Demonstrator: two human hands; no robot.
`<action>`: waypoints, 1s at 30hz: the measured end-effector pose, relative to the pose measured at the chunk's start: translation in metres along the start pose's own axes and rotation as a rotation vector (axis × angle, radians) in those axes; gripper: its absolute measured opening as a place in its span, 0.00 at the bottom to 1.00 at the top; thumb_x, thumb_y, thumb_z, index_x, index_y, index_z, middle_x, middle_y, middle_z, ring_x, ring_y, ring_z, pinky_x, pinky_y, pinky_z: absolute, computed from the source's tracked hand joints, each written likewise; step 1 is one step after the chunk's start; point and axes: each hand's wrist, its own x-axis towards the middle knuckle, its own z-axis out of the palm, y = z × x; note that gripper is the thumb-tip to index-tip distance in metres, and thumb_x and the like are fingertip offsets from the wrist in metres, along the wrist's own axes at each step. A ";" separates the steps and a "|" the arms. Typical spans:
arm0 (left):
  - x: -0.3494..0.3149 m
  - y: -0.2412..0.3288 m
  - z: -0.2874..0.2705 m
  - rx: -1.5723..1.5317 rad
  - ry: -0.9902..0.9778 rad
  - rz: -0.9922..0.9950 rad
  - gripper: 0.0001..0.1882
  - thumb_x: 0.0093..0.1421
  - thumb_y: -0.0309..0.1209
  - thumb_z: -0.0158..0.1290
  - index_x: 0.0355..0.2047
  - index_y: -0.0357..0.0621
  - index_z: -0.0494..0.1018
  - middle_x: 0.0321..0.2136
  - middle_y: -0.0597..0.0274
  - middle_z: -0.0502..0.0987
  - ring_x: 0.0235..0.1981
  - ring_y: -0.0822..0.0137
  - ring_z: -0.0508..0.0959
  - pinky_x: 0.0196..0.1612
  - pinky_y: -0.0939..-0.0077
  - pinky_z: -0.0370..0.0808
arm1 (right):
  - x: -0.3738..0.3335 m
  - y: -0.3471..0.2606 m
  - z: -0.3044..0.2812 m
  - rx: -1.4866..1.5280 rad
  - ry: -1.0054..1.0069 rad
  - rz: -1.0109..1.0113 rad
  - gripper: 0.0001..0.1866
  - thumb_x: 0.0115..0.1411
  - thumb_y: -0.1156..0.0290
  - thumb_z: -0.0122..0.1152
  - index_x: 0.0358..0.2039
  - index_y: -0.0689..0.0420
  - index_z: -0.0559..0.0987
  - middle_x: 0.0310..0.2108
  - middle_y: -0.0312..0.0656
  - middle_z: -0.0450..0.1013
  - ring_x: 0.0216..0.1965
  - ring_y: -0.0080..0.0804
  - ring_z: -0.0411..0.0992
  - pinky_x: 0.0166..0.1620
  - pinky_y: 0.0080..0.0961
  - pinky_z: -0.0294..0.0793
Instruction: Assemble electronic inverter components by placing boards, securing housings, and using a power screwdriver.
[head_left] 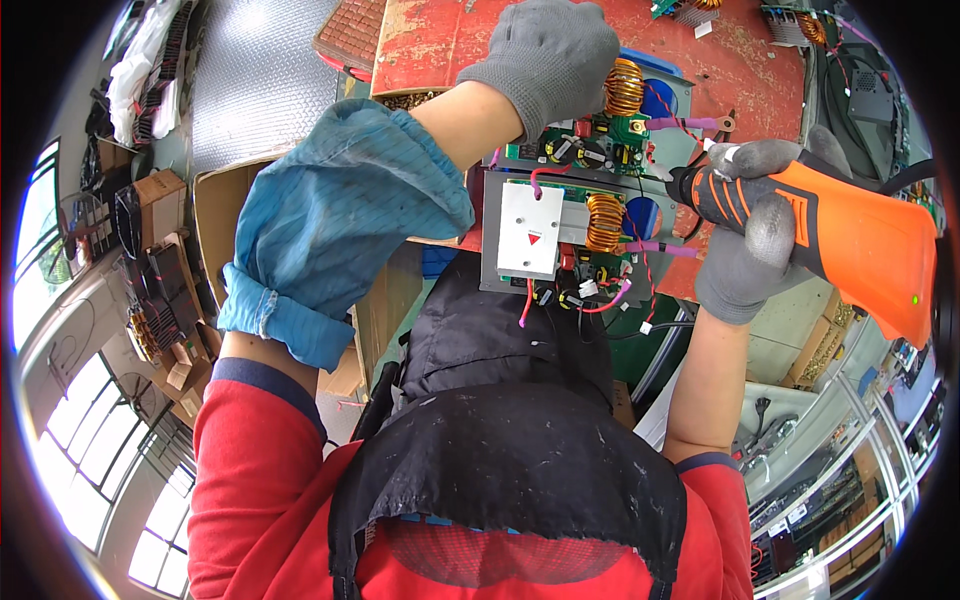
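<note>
My right hand (765, 240), in a grey glove with darker fingers, is wrapped round an orange-and-black corded power tool (830, 230). The tool's dark nose points left, close to the circuit boards. My left hand (548, 65), also grey-gloved, is curled over the far circuit board (600, 150); its fingertips are hidden beneath it. Nearer to me lies another circuit board (575, 275) with a white plate (530, 230) on top. Copper-wound coils (604, 222), blue round parts (642, 218) and red and purple leads (655, 248) show on these boards.
A worn red tabletop (740, 60) lies beneath the boards. Left of it are a cardboard box (215, 225) and a textured metal surface (255, 75). More boards and coils (810, 28) sit at the far right. The tool's black cable (908, 178) runs off right.
</note>
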 end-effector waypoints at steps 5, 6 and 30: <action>-0.002 0.001 -0.001 0.014 0.030 -0.006 0.09 0.48 0.29 0.57 0.31 0.40 0.79 0.34 0.50 0.78 0.37 0.52 0.80 0.40 0.62 0.78 | 0.001 -0.001 0.006 -0.010 -0.030 -0.004 0.27 0.52 0.79 0.59 0.52 0.69 0.64 0.29 0.44 0.75 0.30 0.31 0.74 0.38 0.26 0.76; -0.001 0.001 -0.001 0.005 0.007 -0.012 0.09 0.49 0.29 0.56 0.31 0.40 0.79 0.35 0.50 0.78 0.38 0.52 0.80 0.40 0.62 0.78 | 0.000 -0.001 0.007 -0.008 -0.027 0.004 0.27 0.52 0.80 0.59 0.52 0.69 0.64 0.30 0.44 0.75 0.30 0.30 0.74 0.38 0.26 0.76; -0.093 -0.024 -0.006 -2.226 -0.010 -0.549 0.14 0.69 0.33 0.48 0.48 0.34 0.71 0.34 0.58 0.78 0.31 0.72 0.77 0.33 0.85 0.76 | 0.053 -0.069 -0.009 0.267 -0.186 -0.090 0.34 0.51 0.39 0.59 0.38 0.61 0.70 0.30 0.42 0.69 0.31 0.34 0.68 0.33 0.29 0.71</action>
